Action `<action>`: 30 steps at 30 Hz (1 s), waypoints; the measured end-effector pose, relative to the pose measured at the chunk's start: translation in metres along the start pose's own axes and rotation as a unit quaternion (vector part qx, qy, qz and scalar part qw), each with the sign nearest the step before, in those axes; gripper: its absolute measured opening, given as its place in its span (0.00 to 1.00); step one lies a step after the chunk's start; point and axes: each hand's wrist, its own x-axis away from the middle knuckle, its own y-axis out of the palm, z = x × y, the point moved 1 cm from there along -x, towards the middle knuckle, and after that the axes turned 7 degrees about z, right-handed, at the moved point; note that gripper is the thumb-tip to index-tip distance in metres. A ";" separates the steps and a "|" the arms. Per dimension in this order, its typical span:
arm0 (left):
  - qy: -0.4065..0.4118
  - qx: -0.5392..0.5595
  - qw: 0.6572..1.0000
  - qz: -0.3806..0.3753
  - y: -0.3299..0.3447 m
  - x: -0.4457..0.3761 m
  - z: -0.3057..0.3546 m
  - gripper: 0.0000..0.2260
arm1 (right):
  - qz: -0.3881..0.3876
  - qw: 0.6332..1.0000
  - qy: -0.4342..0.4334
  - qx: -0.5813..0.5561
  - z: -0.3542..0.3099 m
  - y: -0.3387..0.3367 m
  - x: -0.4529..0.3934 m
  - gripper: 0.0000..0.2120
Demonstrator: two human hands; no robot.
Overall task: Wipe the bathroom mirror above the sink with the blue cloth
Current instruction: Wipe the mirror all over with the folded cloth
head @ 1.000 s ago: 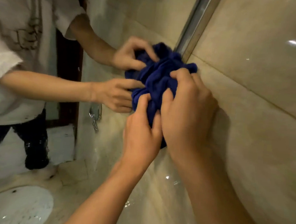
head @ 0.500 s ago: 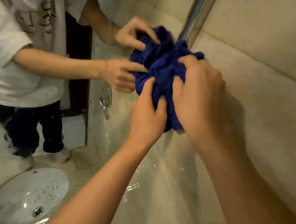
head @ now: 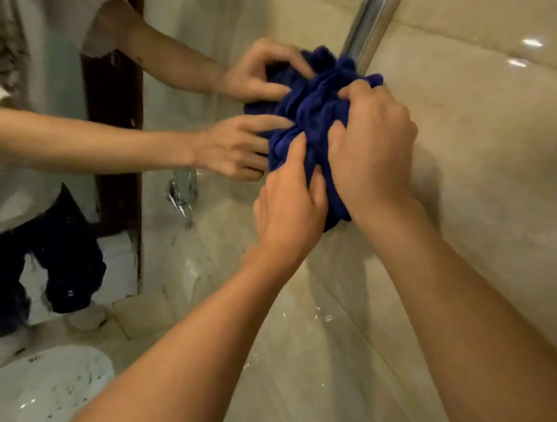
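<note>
The blue cloth [head: 310, 111] is bunched into a crumpled wad and pressed against the mirror [head: 190, 33] beside its chrome right edge strip [head: 369, 22]. My left hand [head: 290, 205] grips the wad's lower part, fingers dug into the folds. My right hand [head: 374, 145] clamps the wad from the right and above. The mirror reflects both hands, the cloth and a person in a white shirt and dark trousers.
Glossy beige wall tiles [head: 488, 159] run along the right of the mirror. A white sink basin [head: 44, 389] shows at the bottom left, and a chrome tap [head: 183, 191] appears as a reflection in the mirror below the cloth.
Both hands stay on the bunched cloth by the mirror's right edge. The view has shifted and the hands have rubbed the wad a little up and then back down.
</note>
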 end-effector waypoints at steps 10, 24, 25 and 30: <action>-0.021 0.026 0.999 0.016 0.012 0.058 -0.103 0.19 | -0.007 0.999 -0.010 -0.036 -0.003 0.071 0.099 0.13; 0.073 0.023 0.995 0.057 0.008 0.018 -0.051 0.18 | 0.053 0.995 -0.085 0.025 0.002 0.036 0.021 0.13; 0.083 0.022 0.994 0.060 0.009 0.024 -0.063 0.16 | 0.054 0.995 -0.080 0.023 0.002 0.040 0.029 0.13; 0.130 0.014 0.988 0.079 0.017 0.055 -0.126 0.02 | -0.010 0.999 -0.038 -0.026 0.002 0.072 0.086 0.15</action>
